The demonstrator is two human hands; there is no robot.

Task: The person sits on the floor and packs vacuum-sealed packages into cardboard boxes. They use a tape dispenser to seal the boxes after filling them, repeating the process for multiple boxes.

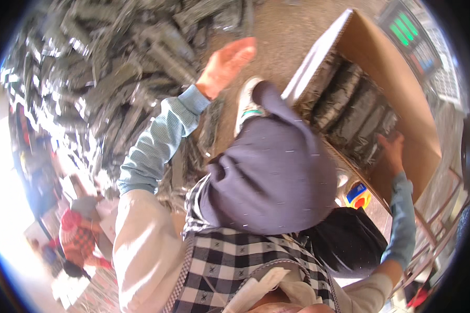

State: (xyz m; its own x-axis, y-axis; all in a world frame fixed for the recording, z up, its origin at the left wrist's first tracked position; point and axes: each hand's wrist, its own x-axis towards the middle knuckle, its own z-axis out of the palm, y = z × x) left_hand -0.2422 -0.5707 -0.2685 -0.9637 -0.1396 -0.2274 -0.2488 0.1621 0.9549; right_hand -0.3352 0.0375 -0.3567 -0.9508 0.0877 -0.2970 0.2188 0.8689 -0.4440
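My left hand (228, 65) hangs over the edge of a large pile of clear plastic-wrapped packets (113, 74) with dark grey-brown contents. It is empty, its blurred fingers stretched out. My right hand (392, 149) reaches into a tall open cardboard box (415, 105) on my right. Inside, similar packets (346, 103) lie side by side in a row. The right fingers are at the nearest packet's end; whether they grip it is unclear.
A yellow-orange tape roll (358, 197) with a blue label sits beside the box. My shoe (250, 101) stands between pile and box. Right of the box are a metal frame (434, 234) and a dark panel with green bars (404, 29). Another person (78, 238) is at far left.
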